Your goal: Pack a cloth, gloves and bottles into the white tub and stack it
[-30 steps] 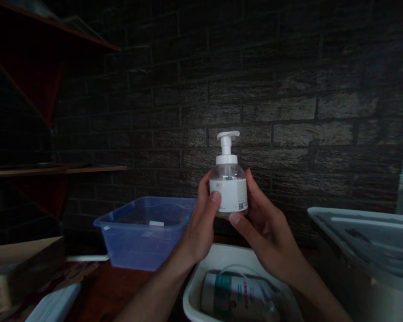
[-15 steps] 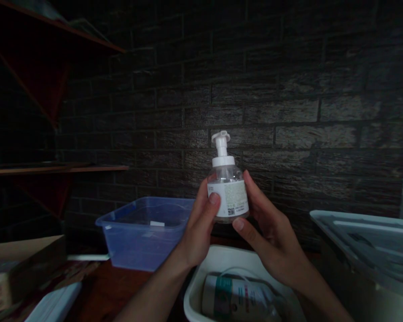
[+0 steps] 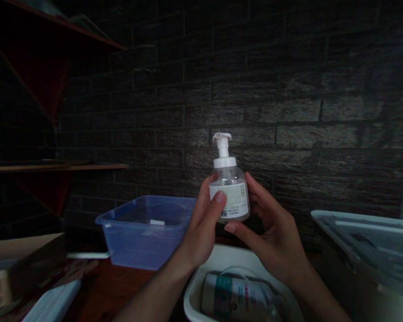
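Note:
A clear pump bottle (image 3: 233,197) with a white pump head and a white printed label is held up before the brick wall, nearly upright. My left hand (image 3: 203,228) grips its left side, the thumb pressed across the label. On the other side, my right hand (image 3: 272,237) steadies it, fingers along the right edge and thumb under the base. Below the hands is a white tub (image 3: 191,297), in which another labelled bottle (image 3: 235,297) lies on its side.
A translucent blue plastic bin (image 3: 137,243) stands left of the tub. Farther left is an open cardboard box (image 3: 27,264). A large lidded container (image 3: 369,250) is at the right. Wooden shelves (image 3: 87,167) jut from the left wall.
The pump bottle has turned about its upright axis, so its label and spout have shifted round to the left. My right thumb has slid left under the base.

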The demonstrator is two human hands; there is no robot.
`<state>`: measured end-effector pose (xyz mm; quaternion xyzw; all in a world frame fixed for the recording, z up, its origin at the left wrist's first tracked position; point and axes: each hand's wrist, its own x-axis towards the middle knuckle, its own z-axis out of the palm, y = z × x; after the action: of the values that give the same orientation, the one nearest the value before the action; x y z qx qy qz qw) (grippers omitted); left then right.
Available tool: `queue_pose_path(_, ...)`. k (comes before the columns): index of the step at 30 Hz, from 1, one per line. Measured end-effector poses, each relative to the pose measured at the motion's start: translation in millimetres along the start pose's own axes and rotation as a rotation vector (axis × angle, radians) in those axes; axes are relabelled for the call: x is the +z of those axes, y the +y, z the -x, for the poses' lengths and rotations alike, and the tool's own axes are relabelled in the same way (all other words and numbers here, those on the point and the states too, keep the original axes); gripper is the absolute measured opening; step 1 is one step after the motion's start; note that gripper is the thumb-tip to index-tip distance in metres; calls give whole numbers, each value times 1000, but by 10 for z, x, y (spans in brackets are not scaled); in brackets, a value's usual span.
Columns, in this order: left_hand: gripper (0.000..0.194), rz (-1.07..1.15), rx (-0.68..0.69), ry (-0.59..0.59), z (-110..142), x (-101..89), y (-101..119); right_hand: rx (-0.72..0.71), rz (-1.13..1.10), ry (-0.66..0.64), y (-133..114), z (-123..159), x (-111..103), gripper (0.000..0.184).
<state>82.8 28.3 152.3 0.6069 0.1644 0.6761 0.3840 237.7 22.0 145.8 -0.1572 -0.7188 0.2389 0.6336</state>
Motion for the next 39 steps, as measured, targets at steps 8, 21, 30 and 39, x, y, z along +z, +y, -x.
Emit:
queue_pose_path(8,46,158,-31,-23,-5,-24,18,50,-124,-28,-20,13,48,73)
queue_pose_path(21,70,23,-11,-183,58,-2,100,-18,67,-30,12,-17,-39,92)
queue_pose_path(30,57,50,3,-177,11,-81,6,-22,96,-92,-10,11,-37,88)
queue_pose_path(39,85,-87,89,-203,130,-50,96,56,-93,-192,-21,49,-70,74)
